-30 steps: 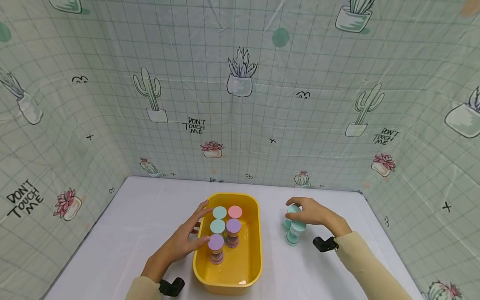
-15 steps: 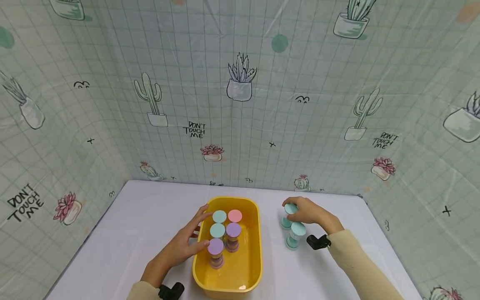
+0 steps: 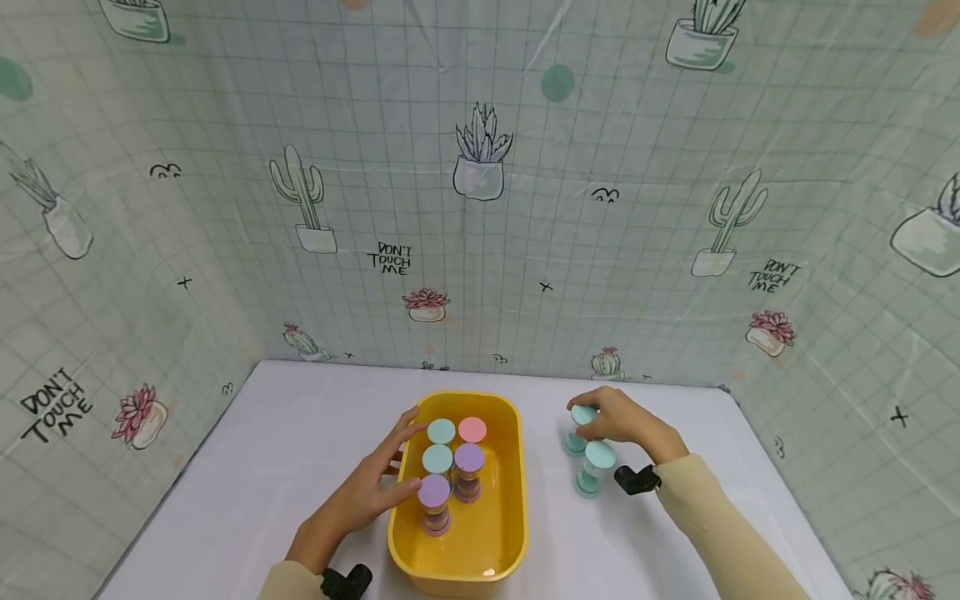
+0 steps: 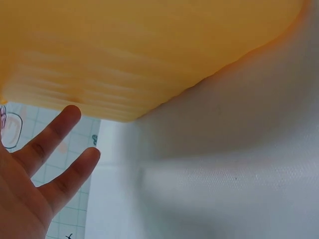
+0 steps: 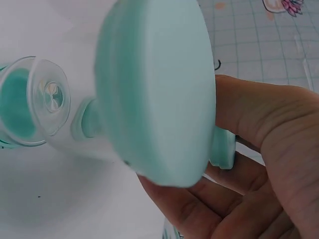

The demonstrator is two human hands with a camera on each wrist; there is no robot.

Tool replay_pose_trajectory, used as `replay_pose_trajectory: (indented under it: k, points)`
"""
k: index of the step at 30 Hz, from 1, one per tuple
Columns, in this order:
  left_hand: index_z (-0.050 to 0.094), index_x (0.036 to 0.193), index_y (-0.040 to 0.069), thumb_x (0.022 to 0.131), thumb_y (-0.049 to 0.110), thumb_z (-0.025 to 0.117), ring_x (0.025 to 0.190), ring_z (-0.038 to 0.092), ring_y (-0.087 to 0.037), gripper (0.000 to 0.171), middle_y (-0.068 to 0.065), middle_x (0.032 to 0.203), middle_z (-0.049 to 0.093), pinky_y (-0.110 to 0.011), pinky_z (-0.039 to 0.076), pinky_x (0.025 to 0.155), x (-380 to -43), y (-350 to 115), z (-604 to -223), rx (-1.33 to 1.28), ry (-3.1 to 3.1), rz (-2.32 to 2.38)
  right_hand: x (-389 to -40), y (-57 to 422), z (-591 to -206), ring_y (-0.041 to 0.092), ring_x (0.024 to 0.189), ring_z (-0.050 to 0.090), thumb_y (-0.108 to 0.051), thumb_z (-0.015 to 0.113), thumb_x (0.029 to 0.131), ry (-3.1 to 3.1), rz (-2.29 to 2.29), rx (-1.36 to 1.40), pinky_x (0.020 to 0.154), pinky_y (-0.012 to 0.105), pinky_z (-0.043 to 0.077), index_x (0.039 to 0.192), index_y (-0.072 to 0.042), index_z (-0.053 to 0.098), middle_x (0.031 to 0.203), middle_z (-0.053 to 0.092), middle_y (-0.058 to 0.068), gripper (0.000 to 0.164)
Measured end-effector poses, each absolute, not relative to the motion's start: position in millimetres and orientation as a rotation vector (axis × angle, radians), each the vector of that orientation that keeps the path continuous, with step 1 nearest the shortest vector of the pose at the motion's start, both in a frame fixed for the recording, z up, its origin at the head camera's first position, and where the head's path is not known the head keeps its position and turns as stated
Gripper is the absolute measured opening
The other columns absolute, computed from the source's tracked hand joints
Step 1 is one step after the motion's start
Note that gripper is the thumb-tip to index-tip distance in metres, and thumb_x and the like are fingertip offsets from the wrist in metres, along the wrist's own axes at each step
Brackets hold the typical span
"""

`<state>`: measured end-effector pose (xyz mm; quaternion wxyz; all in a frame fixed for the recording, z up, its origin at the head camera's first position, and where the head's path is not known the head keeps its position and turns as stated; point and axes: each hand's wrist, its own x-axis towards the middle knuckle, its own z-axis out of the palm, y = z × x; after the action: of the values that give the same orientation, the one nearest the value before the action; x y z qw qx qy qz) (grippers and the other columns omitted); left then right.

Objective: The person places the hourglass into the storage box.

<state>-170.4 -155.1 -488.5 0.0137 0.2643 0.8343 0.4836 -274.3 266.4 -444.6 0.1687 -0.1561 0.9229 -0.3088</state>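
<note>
My left hand (image 3: 363, 485) rests at the left rim of a yellow bin (image 3: 483, 550), fingers spread, thumb at a purple-capped sand timer (image 3: 433, 492). In the left wrist view two straight fingers (image 4: 75, 174) show just below the bin's wall. To the bin's right, my right hand (image 3: 633, 423) pinches the top of a mint-green sand timer (image 3: 583, 414) between thumb and fingers. A second mint-green sand timer (image 3: 599, 456) stands upright in front of it. Its cap (image 5: 159, 94) fills the middle of the right wrist view and largely hides the held one.
Inside the bin stand two mint-capped timers (image 3: 437, 458), a pink-capped one (image 3: 472, 429) and another purple-capped one (image 3: 469, 457). A white cloth covers the table (image 3: 322, 400). A cactus-print curtain (image 3: 555, 242) closes off the back and sides.
My right hand has shifted slightly left with the far mint-green timer, which now stands a little further from the nearer one. The left hand keeps its place at the bin.
</note>
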Motion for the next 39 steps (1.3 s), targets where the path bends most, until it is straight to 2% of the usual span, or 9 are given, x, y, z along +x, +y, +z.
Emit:
replay_pose_trajectory:
  k: [14, 21, 25, 30, 36, 39]
  points:
    - [0.036, 0.159, 0.019, 0.098, 0.023, 0.062, 0.127, 0.055, -0.039, 0.066, -0.015, 0.173, 0.014, -0.041, 0.053, 0.092, -170, -155, -487, 0.813, 2.597, 1.499, -278, 257, -433, 0.017, 0.074, 0.063, -0.007, 0.080, 0.084, 2.599, -0.775, -0.426, 0.069, 0.031, 0.054, 0.122, -0.001, 0.069, 0.100, 0.066, 0.007, 0.040]
    - [0.036, 0.158, 0.018, 0.098, 0.021, 0.062, 0.122, 0.056, -0.035, 0.066, -0.013, 0.173, 0.015, -0.040, 0.053, 0.092, -169, -152, -487, 0.828, 2.593, 1.527, -275, 260, -435, 0.016, 0.074, 0.064, -0.006, 0.082, 0.082, 2.636, -0.803, -0.424, 0.068, 0.033, 0.055, 0.120, 0.000, 0.070, 0.100, 0.068, 0.007, 0.040]
    - [0.036, 0.158, 0.018, 0.098, 0.020, 0.061, 0.118, 0.057, -0.032, 0.065, -0.013, 0.173, 0.014, -0.038, 0.053, 0.091, -170, -151, -488, 0.846, 2.587, 1.527, -273, 264, -438, 0.016, 0.074, 0.064, -0.006, 0.081, 0.083, 2.630, -0.823, -0.428, 0.068, 0.032, 0.055, 0.121, 0.000, 0.070, 0.101, 0.069, 0.009, 0.040]
    - [0.036, 0.158, 0.019, 0.098, 0.019, 0.061, 0.123, 0.056, -0.035, 0.065, -0.013, 0.173, 0.016, -0.037, 0.053, 0.091, -172, -153, -488, 0.856, 2.593, 1.524, -272, 264, -440, 0.016, 0.074, 0.065, -0.007, 0.081, 0.084, 2.595, -0.861, -0.429, 0.069, 0.033, 0.057, 0.123, 0.001, 0.068, 0.102, 0.067, 0.008, 0.042]
    - [0.037, 0.158, 0.020, 0.098, 0.021, 0.061, 0.122, 0.057, -0.035, 0.065, -0.014, 0.173, 0.016, -0.038, 0.053, 0.090, -173, -153, -487, 0.836, 2.609, 1.513, -273, 261, -430, 0.021, 0.075, 0.067, -0.010, 0.080, 0.086, 2.547, -0.847, -0.439, 0.070, 0.037, 0.059, 0.133, 0.003, 0.060, 0.114, 0.063, 0.018, 0.053]
    - [0.037, 0.158, 0.021, 0.098, 0.023, 0.061, 0.121, 0.056, -0.032, 0.064, -0.012, 0.173, 0.015, -0.039, 0.053, 0.091, -170, -153, -487, 0.785, 2.603, 1.517, -271, 258, -428, 0.021, 0.075, 0.067, -0.012, 0.080, 0.086, 2.547, -0.844, -0.421, 0.071, 0.037, 0.059, 0.134, 0.002, 0.059, 0.114, 0.064, 0.018, 0.054]
